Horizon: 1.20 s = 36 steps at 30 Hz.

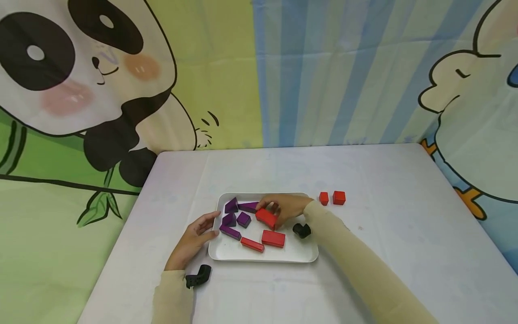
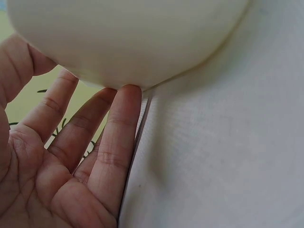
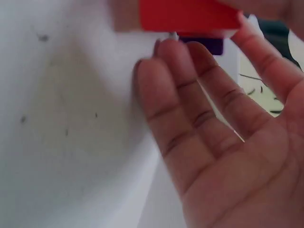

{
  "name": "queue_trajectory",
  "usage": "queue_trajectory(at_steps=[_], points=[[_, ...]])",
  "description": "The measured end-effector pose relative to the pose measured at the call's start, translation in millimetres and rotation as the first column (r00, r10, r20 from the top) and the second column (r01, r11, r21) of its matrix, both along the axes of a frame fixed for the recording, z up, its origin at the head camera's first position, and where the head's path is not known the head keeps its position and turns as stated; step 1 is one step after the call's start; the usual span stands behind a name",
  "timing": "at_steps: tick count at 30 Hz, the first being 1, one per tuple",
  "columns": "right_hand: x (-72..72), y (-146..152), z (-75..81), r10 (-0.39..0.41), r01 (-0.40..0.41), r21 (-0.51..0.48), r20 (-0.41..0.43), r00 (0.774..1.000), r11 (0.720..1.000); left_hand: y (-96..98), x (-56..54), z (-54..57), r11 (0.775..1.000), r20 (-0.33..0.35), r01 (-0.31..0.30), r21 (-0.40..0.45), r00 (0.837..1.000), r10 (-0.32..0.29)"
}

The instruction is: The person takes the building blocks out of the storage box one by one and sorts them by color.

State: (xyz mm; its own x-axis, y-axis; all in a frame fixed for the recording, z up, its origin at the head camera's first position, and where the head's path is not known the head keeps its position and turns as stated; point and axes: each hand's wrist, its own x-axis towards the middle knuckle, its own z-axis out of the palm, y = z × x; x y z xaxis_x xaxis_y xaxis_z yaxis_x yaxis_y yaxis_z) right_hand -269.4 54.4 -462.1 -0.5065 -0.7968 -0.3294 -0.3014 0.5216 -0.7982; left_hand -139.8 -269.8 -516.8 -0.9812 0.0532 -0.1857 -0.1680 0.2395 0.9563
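My right hand pinches a red block between thumb and index finger over the white tray. In the right wrist view, the other fingers extend below that red block. My left hand rests against the tray's left end, its fingers fairly straight; the left wrist view shows fingertips touching the outer wall. A red rectangular block and a narrow red bar lie in the tray, left of which are a purple cube, a purple bar and purple wedges.
Two red blocks, a smaller one and a cube, sit on the white table beyond the tray's right end. Black wrist cameras are worn at both sleeves. A printed cartoon curtain hangs behind the table.
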Motion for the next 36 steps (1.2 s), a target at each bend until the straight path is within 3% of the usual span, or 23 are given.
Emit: queue_trajectory(at_steps=[4,9,15,20,24,36], points=[[1.4,13.5,4.5,-0.054,0.054,-0.059,0.004,0.999,0.997,0.2,0.1,0.5,1.000,0.007,0.003,-0.005,1.000,-0.003],[4.4,31.9,11.8,-0.082,0.085,-0.205,0.022,0.996,0.975,0.6,0.4,1.9,1.000,0.006,-0.005,-0.014,1.000,0.005],[8.4,55.4,17.4,-0.157,0.152,-0.335,0.014,0.988,0.930,2.1,0.8,2.7,1.000,0.009,-0.002,-0.020,1.000,0.002],[11.9,77.7,19.1,-0.256,0.234,-0.425,0.006,0.967,0.874,2.2,1.9,3.1,1.000,0.015,-0.003,-0.015,1.000,0.003],[14.2,98.7,21.9,-0.327,0.293,-0.445,0.000,0.945,0.846,0.4,2.3,2.4,1.000,0.012,0.003,-0.020,1.000,-0.003],[10.4,159.3,28.1,-0.493,0.430,-0.418,-0.051,0.868,0.800,-0.1,2.3,2.7,1.000,0.019,0.004,-0.031,1.000,-0.003]])
